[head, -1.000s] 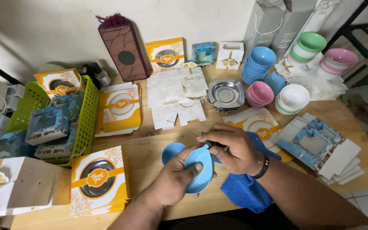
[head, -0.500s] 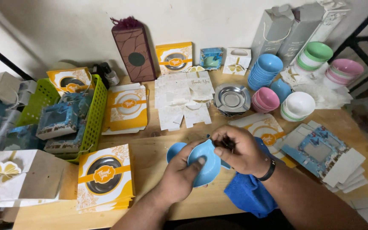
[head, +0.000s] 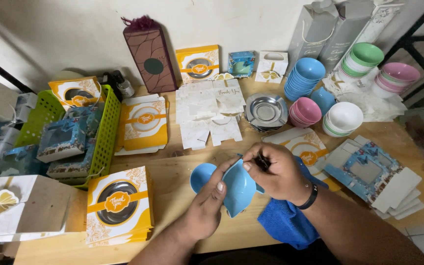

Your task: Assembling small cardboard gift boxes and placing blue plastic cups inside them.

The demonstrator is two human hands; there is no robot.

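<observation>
My left hand (head: 207,206) grips a small light-blue bowl (head: 239,189), tilted on its side above the wooden table (head: 172,167). My right hand (head: 276,172) rests on the bowl's upper rim with its fingertips pinched together there; whether they pinch anything is hidden. A black band circles my right wrist. A second light-blue bowl (head: 203,175) lies on the table just left of the held one. A blue cloth (head: 285,223) lies under my right forearm.
Stacks of blue (head: 305,76), pink (head: 307,110), white (head: 344,118) and green (head: 361,56) bowls stand at the back right, beside metal dishes (head: 265,110). Yellow gift boxes (head: 119,203), flat white cartons (head: 212,113) and a green basket (head: 101,130) of blue boxes fill the left.
The view has shifted slightly. Both hands stay on the blue bowl, which has turned a little in my left hand.
</observation>
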